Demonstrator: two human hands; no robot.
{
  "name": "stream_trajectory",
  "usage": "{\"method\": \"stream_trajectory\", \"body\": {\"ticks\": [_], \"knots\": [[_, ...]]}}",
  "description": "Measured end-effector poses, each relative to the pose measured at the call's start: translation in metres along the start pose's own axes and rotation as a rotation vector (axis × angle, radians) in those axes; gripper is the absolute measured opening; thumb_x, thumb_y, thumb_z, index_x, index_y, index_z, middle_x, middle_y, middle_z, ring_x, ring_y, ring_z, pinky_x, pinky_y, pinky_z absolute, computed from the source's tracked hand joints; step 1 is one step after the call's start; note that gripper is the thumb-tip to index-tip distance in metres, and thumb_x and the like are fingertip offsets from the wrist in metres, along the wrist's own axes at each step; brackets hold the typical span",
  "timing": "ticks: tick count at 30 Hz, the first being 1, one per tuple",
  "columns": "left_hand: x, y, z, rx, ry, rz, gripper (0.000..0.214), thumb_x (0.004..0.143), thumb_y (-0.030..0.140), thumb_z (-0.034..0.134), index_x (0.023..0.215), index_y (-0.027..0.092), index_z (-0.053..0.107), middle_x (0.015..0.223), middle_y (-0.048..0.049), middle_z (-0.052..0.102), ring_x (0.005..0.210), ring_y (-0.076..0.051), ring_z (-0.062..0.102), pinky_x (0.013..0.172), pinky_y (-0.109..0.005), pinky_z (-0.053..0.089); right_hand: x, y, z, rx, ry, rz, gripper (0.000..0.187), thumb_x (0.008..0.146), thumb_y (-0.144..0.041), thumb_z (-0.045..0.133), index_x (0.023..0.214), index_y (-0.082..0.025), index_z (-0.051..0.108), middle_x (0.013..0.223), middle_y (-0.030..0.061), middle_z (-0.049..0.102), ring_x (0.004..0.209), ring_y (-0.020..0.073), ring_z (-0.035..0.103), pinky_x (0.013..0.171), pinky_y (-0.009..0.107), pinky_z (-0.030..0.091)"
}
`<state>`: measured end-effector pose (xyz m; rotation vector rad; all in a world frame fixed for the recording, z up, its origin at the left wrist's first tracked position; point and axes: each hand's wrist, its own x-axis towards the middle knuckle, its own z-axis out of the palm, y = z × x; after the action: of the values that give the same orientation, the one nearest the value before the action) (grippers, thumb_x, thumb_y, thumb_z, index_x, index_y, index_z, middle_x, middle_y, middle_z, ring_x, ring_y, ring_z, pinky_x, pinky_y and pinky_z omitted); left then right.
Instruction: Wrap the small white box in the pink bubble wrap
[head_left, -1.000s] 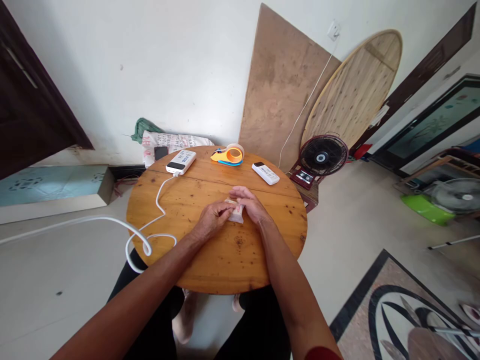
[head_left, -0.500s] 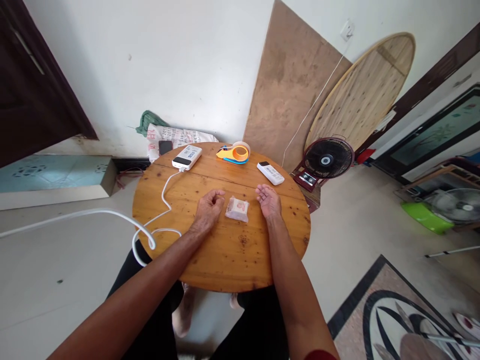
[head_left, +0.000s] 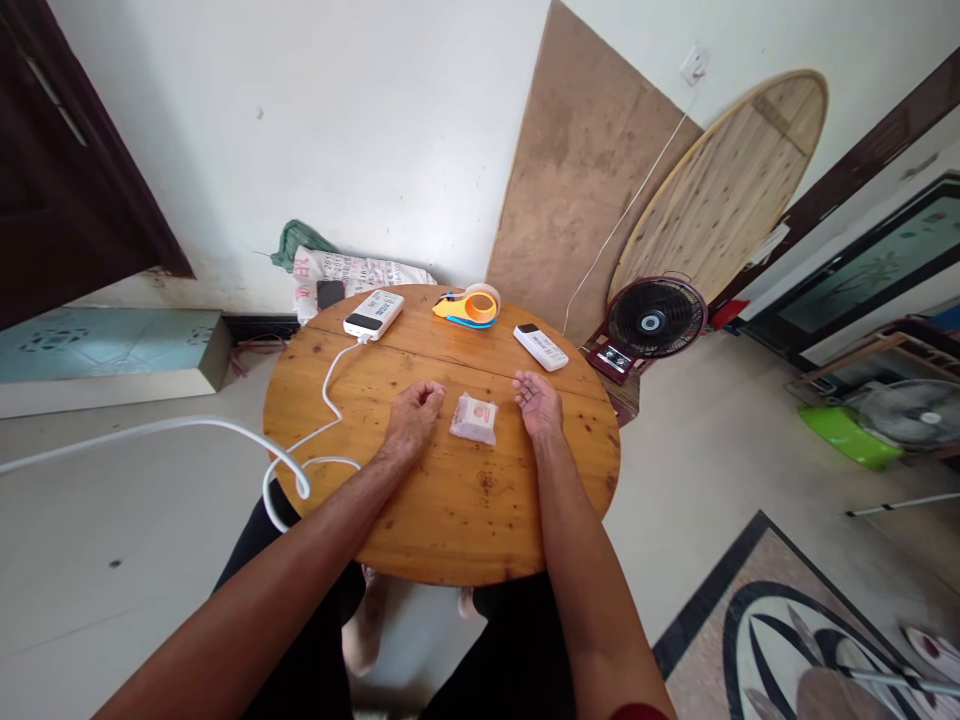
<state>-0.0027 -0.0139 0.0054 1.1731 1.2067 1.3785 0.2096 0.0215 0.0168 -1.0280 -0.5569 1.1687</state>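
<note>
A small plastic-wrapped packet (head_left: pixel 474 418), pale with a red print on its top, lies flat on the round wooden table (head_left: pixel 450 530) between my two hands. My left hand (head_left: pixel 414 415) rests on the wood just left of the packet, its fingers curled in and pressed together with nothing showing in them. To the packet's right lies my right hand (head_left: pixel 538 404), palm turned up, fingers loosely bent and apart, holding nothing. Neither hand touches the packet. Beyond the right fingertips is a white power bank (head_left: pixel 541 347) with a dark end.
At the table's far left lies another white power bank (head_left: pixel 373 315), with a white cable (head_left: pixel 328 385) plugged in and looping off the left edge. A yellow-and-blue tape dispenser (head_left: pixel 471 306) sits at the far edge. A dark fan (head_left: pixel 652 320) stands beyond the table's right side.
My left hand has shifted slightly left, away from the packet, and its fingers are drawn in a little more. My right hand and the packet stay in place.
</note>
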Motion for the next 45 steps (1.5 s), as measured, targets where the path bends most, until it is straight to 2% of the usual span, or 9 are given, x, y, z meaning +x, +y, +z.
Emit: {"method": "stream_trajectory", "body": {"ticks": [4,10,13,17,22,27,34,42,45], "knots": [[-0.002,0.002,0.000,0.043,-0.011,-0.008,0.021,0.074,0.036,0.055,0.066,0.017,0.054,0.058,0.0047,0.050,0.054,-0.009,0.045,0.052,-0.019,0.037,-0.002,0.000,0.002,-0.049,-0.010,-0.023,0.015,0.069,-0.027,0.068,0.075,-0.019,0.057,0.077,0.0018,0.071,0.064,0.0125,0.065,0.046,0.019,0.042],[-0.001,-0.002,0.000,0.130,-0.046,0.042,0.018,0.072,0.034,0.055,0.068,0.016,0.059,0.059,0.0031,0.054,0.058,-0.010,0.048,0.056,-0.020,0.040,-0.010,0.001,0.007,-0.183,-0.192,-0.022,0.029,0.066,-0.042,0.075,0.069,-0.018,0.058,0.075,0.0019,0.069,0.065,0.0123,0.063,0.049,0.019,0.041],[0.000,-0.005,0.001,0.133,-0.044,0.052,0.017,0.069,0.033,0.056,0.068,0.016,0.060,0.061,0.0027,0.056,0.057,-0.010,0.049,0.056,-0.021,0.041,-0.017,-0.003,0.007,-0.284,-0.360,-0.054,0.029,0.066,-0.044,0.075,0.070,-0.019,0.062,0.087,0.0033,0.069,0.078,0.0151,0.064,0.060,0.022,0.045],[-0.001,-0.003,0.002,0.142,-0.074,0.066,0.016,0.067,0.031,0.055,0.064,0.016,0.060,0.055,0.0039,0.054,0.052,-0.009,0.047,0.054,-0.021,0.040,-0.024,-0.012,0.005,-0.387,-0.627,-0.095,0.020,0.068,-0.036,0.075,0.073,-0.020,0.065,0.108,0.0033,0.066,0.103,0.0190,0.060,0.088,0.030,0.045],[-0.005,0.005,0.003,0.138,-0.109,0.072,0.016,0.067,0.031,0.055,0.062,0.016,0.059,0.055,0.0042,0.054,0.052,-0.009,0.046,0.052,-0.020,0.038,-0.028,-0.017,0.005,-0.496,-0.773,-0.103,0.018,0.069,-0.033,0.075,0.080,-0.021,0.067,0.115,0.0036,0.063,0.118,0.0223,0.052,0.100,0.036,0.039],[-0.008,0.005,0.004,0.145,-0.169,0.057,0.019,0.068,0.034,0.056,0.064,0.016,0.060,0.057,0.0027,0.056,0.054,-0.010,0.049,0.054,-0.021,0.039,-0.034,-0.018,0.008,-0.596,-0.827,-0.042,0.027,0.067,-0.035,0.077,0.090,-0.021,0.068,0.126,0.0040,0.057,0.117,0.0227,0.052,0.095,0.034,0.041],[-0.007,-0.009,0.004,0.295,-0.197,0.133,0.022,0.071,0.039,0.060,0.073,0.018,0.066,0.065,0.0004,0.064,0.058,-0.012,0.054,0.055,-0.022,0.041,-0.036,-0.016,0.011,-0.662,-0.851,-0.044,0.024,0.069,-0.031,0.075,0.090,-0.021,0.067,0.122,0.0037,0.059,0.113,0.0213,0.055,0.093,0.033,0.042],[-0.008,-0.009,0.004,0.343,-0.199,0.165,0.019,0.072,0.035,0.060,0.074,0.018,0.068,0.068,-0.0007,0.067,0.061,-0.014,0.058,0.057,-0.023,0.044,-0.025,-0.002,0.011,-0.564,-0.534,-0.221,0.014,0.074,-0.033,0.068,0.078,-0.020,0.066,0.095,0.0029,0.068,0.093,0.0184,0.062,0.089,0.034,0.046],[-0.008,-0.009,0.003,0.342,-0.197,0.171,0.019,0.072,0.035,0.060,0.075,0.018,0.068,0.067,-0.0006,0.067,0.060,-0.014,0.058,0.057,-0.023,0.044,-0.028,-0.008,0.010,-0.560,-0.662,-0.187,0.017,0.072,-0.031,0.071,0.085,-0.021,0.066,0.108,0.0027,0.065,0.105,0.0196,0.059,0.092,0.034,0.044]]}}
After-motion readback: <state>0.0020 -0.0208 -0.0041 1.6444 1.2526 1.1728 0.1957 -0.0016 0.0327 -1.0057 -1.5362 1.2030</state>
